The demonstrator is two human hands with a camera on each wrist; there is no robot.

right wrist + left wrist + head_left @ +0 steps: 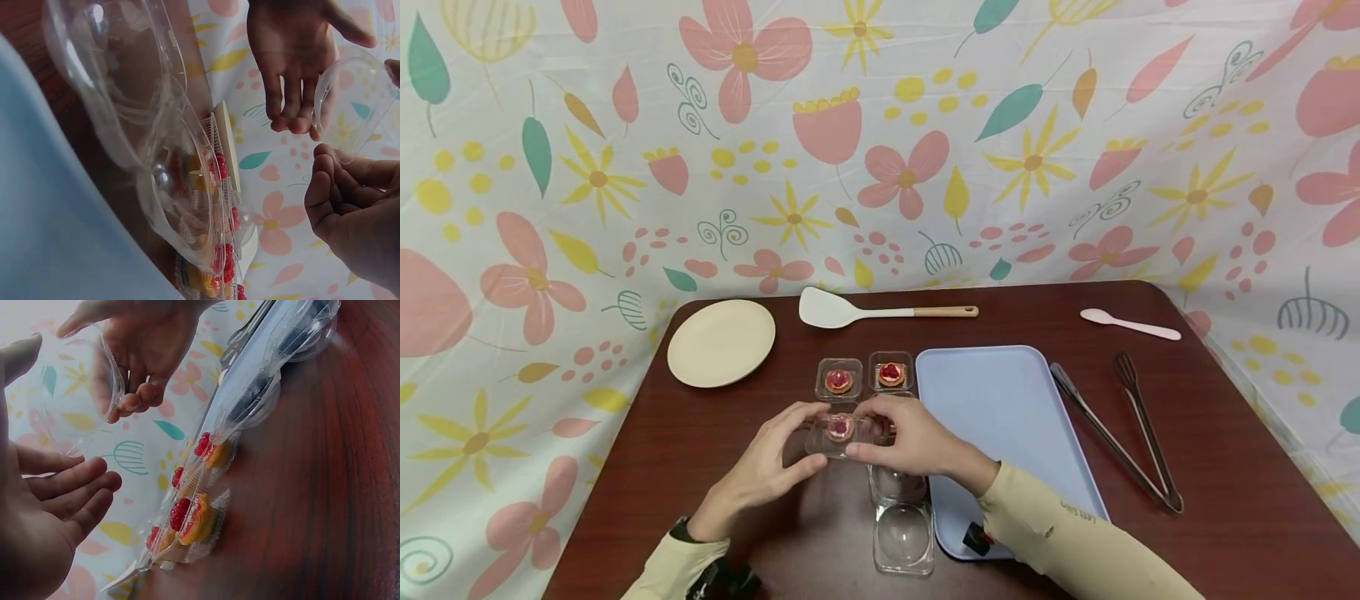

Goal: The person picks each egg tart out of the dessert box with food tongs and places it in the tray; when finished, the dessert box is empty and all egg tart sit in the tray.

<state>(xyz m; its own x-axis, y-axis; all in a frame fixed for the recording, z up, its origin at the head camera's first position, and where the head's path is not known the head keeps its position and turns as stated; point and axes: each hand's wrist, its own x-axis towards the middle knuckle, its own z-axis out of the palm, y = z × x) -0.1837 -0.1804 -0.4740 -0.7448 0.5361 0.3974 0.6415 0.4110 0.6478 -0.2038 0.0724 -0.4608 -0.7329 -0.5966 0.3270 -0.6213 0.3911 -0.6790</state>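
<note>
A clear plastic domed lid (pixel 353 103) is held up between both hands, over the fruit tarts. My right hand (pixel 917 433) pinches its right edge between thumb and fingers. At its left edge, my left hand (pixel 752 471) spreads thumb and nearly straight fingers, fingertips right at the rim. Through the lid in the head view shows a red-topped tart (pixel 840 427). Behind it, two more tarts, the left one (pixel 838 381) and the right one (pixel 891 374), sit in clear square containers. Another tart shows in the left wrist view and is mostly hidden by my right hand in the head view.
Empty clear domed containers (pixel 904 536) stand in line towards the front. To their right lies a blue tray (pixel 992 408), then open metal tongs (pixel 1138 467). A cream plate (pixel 721 343), a white spatula (pixel 827 309) and a small pale pink spoon (pixel 1131 323) lie farther back.
</note>
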